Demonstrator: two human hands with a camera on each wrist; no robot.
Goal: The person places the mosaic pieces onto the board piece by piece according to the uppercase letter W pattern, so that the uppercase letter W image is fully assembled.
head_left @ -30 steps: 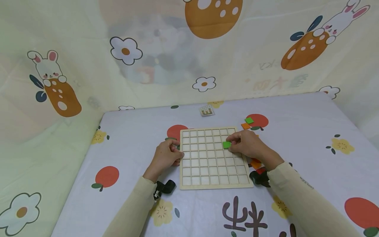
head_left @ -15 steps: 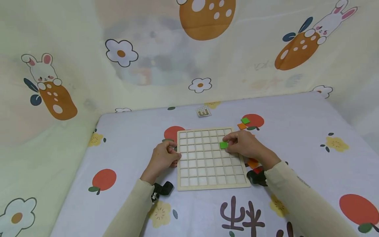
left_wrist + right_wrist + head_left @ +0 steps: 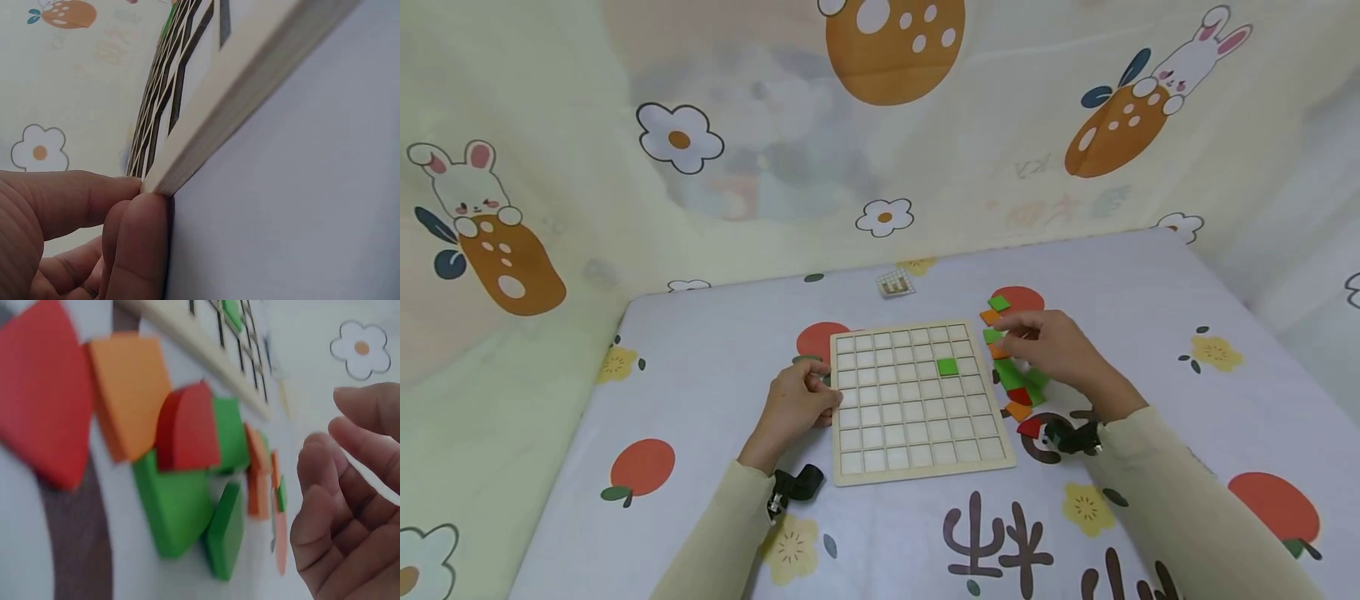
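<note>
A square wooden grid board (image 3: pixel 925 477) lies flat, with one green tile (image 3: pixel 947 367) in a cell of its upper right part. My left hand (image 3: pixel 790 410) pinches the board's left edge; in the left wrist view the thumb and forefinger (image 3: pixel 81 197) meet at its wooden rim (image 3: pixel 206 106). My right hand (image 3: pixel 1063 354), holding nothing and with bent, parted fingers, hovers over loose pieces right of the board. Among these are a green piece (image 3: pixel 175 506), an orange piece (image 3: pixel 128 394) and a red curved-edge piece (image 3: pixel 47 394). The right fingers partly cover the row in the head view.
A small clear packet (image 3: pixel 896 283) lies behind the board. More loose pieces, a green one (image 3: pixel 999 302) and an orange one (image 3: pixel 991 317), lie near its far right corner. The printed tablecloth (image 3: pixel 715 358) runs back to a patterned curtain (image 3: pixel 775 233).
My right hand has let go of the green tile, leaving it in the grid, and has moved right to over the loose pieces. The left hand stays at the board's edge. The head view has shifted slightly.
</note>
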